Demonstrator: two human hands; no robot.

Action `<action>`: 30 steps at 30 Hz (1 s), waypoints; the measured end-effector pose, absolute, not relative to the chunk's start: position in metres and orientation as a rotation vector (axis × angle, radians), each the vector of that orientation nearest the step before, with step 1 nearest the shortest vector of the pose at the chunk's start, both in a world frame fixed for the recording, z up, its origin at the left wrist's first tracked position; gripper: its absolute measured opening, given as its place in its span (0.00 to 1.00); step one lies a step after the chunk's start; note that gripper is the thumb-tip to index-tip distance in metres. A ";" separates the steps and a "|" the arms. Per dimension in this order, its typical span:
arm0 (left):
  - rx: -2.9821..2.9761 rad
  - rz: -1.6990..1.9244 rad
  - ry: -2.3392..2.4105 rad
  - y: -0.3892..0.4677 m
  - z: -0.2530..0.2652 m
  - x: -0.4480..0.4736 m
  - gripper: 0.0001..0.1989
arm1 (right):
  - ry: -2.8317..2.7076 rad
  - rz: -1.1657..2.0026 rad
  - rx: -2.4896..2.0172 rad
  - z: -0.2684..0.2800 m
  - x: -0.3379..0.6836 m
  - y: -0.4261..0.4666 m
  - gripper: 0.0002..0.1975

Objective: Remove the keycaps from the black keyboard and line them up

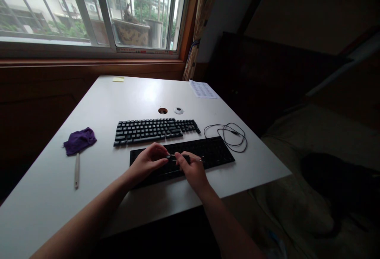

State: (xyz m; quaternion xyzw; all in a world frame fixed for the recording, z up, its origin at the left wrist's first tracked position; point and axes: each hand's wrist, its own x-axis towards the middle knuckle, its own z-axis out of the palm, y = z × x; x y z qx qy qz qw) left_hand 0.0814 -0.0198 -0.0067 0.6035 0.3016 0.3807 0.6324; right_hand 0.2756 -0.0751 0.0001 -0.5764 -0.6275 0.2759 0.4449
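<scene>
Above a black keyboard base [210, 150], my left hand [148, 160] pinches a small dark keycap [170, 157] between thumb and fingertips. My right hand [193, 172] is closed around a keycap puller [186, 158] with a black handle and thin metal wires. Its wire tips reach to the keycap at my left fingers. Behind the base, black keycaps [145, 130] stand in rows in a keyboard layout. Both hands hide the middle of the base.
A purple cloth [80, 141] and a pale stick-like handle [76, 174] lie at the left. The coiled cable [234, 134] rests right of the base. Farther back are a round desk hole [163, 111], its white cover [178, 110], printed paper [203, 89] and a yellow note [118, 79].
</scene>
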 end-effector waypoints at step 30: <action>1.407 0.909 0.880 -0.020 0.001 0.077 0.15 | -1.620 0.232 -1.393 0.005 0.292 -0.074 0.12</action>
